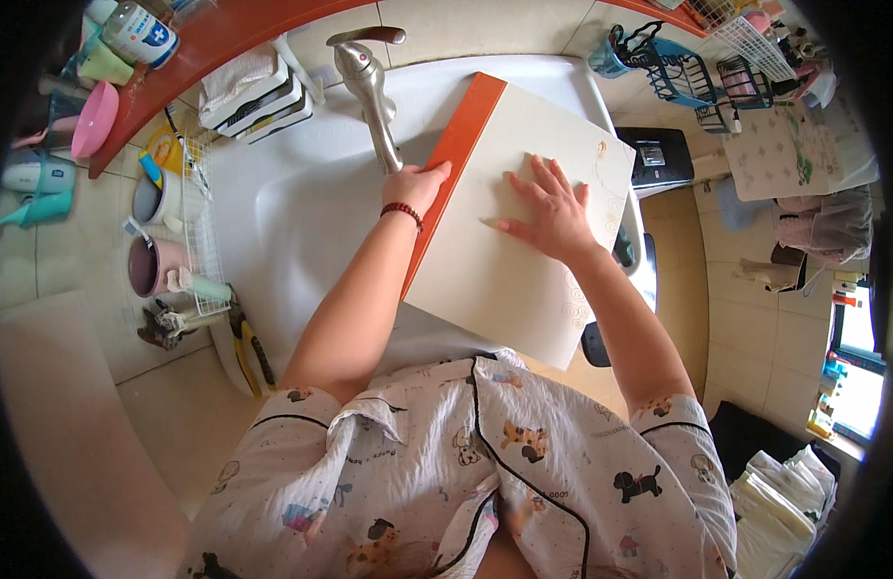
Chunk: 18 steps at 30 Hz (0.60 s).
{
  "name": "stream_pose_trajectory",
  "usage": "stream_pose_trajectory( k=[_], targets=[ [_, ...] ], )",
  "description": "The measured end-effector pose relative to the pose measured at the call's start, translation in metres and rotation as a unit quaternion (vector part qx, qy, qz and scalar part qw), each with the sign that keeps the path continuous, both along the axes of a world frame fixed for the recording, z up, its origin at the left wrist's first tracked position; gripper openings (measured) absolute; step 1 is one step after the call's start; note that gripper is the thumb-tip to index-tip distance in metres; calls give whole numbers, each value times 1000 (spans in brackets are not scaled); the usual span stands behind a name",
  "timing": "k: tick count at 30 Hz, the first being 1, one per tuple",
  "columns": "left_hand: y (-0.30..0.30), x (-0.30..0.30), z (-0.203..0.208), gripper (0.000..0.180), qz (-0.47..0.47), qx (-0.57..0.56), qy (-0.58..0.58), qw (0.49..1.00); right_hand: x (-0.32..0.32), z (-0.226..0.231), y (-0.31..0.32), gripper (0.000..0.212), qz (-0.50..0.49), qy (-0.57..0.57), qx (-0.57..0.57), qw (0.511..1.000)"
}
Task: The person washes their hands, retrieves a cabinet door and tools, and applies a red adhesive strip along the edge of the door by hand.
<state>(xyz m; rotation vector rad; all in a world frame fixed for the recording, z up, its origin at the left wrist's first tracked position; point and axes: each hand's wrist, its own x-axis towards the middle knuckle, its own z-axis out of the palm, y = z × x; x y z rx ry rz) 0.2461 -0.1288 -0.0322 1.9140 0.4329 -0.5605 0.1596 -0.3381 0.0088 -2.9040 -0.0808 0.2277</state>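
A large white panel [504, 232] with a broad orange edge strip and faint swirl patterns lies slanted across the right side of the white sink [273, 193]. My left hand [415, 190], with a beaded bracelet at the wrist, is closed on the orange edge, its thumb on the upper face and its other fingers mostly hidden. Flat on the panel's upper face rests my right hand [553, 212], fingers spread. The metal faucet [365, 96] reaches down to just beside my left hand.
A white wire rack [203, 212] with cups and brushes stands left of the sink, near yellow-handled pliers [251, 352]. Bottles and a pink dish [95, 119] line the orange shelf. Blue baskets [680, 77] hang at upper right, above a black bin [659, 154].
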Motion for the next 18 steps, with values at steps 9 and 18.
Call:
stream_pose_trajectory(
  k=[9, 18],
  targets=[
    [0, 0, 5, 62, 25, -62, 9, 998, -1, -3, -2, 75, 1, 5, -10, 1000],
    [28, -2, -22, 33, 144, -123, -3, 982, 2, 5, 4, 74, 8, 1, 11, 1000]
  ],
)
